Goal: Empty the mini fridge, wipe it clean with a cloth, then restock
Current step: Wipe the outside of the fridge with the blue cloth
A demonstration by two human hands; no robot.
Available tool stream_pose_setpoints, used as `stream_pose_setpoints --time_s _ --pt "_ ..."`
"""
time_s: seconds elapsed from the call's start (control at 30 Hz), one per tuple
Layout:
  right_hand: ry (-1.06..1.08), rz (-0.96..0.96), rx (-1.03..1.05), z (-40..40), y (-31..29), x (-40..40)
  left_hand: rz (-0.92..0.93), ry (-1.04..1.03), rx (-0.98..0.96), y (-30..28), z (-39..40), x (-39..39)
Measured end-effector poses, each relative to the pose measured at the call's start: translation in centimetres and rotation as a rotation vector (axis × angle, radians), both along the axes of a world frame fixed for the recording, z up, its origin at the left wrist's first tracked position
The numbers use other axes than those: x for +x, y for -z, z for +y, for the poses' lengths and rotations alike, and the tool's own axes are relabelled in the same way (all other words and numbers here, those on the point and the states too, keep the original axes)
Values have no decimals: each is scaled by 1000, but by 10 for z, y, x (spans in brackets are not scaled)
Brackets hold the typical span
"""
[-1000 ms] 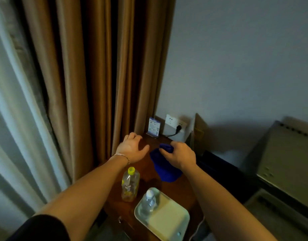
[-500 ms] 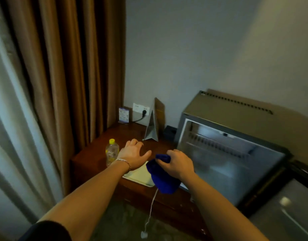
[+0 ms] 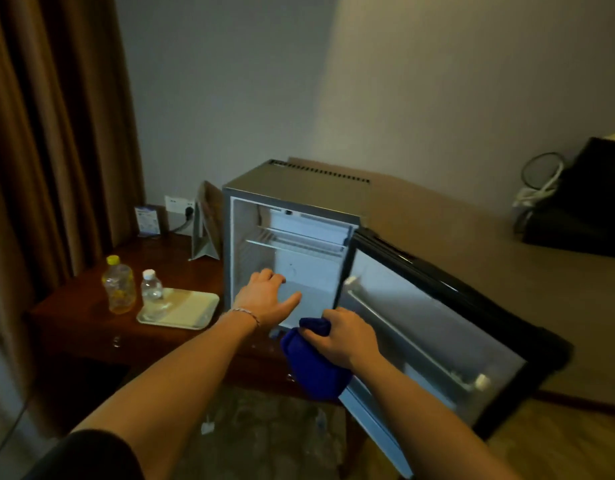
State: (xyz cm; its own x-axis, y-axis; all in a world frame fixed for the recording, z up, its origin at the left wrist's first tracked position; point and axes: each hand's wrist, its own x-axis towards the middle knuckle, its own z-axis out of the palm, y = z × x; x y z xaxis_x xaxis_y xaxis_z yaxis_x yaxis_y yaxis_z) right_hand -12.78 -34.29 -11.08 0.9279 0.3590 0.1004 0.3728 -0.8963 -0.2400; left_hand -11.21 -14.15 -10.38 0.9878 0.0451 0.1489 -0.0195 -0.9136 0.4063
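The mini fridge [image 3: 295, 183] stands on the dark wooden desk with its door [image 3: 437, 327] swung wide open to the right. Inside I see a wire shelf [image 3: 295, 242] and bare white walls. My right hand [image 3: 344, 336] grips a bunched blue cloth [image 3: 311, 367] just in front of the fridge's lower opening. My left hand [image 3: 266, 297] hovers at the opening with fingers spread and holds nothing. A yellow-capped bottle [image 3: 119, 285] and a white-capped water bottle [image 3: 152, 289] stand to the left, the latter on a pale tray [image 3: 188, 308].
The wooden desk [image 3: 84, 317] carries a folded card stand [image 3: 205, 225] and a small sign [image 3: 147, 221] by a wall socket. Brown curtains [image 3: 56, 133] hang at the left. A black bag [image 3: 583, 202] with a coiled cable sits at the far right.
The view has swung right from the desk to the fridge. Both hands have travelled with it to the fridge opening, the right one still holding the blue cloth.
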Motion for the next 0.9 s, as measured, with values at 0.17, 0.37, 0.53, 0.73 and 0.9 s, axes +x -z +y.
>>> stream_pose_setpoints --time_s 0.17,0.37,0.53,0.73,0.9 --pt "32 36 22 -88 13 -50 -158 94 -34 -23 -114 -31" --pt "87 111 21 -156 15 -93 -297 157 38 -48 -213 -51" --pt "124 115 -8 -196 14 -112 -261 261 82 -65 -270 -57" --pt "240 141 57 -247 7 -118 -148 315 96 -60 -314 -63" --pt "330 148 49 -284 0 -121 -117 284 66 -58 -321 -64"
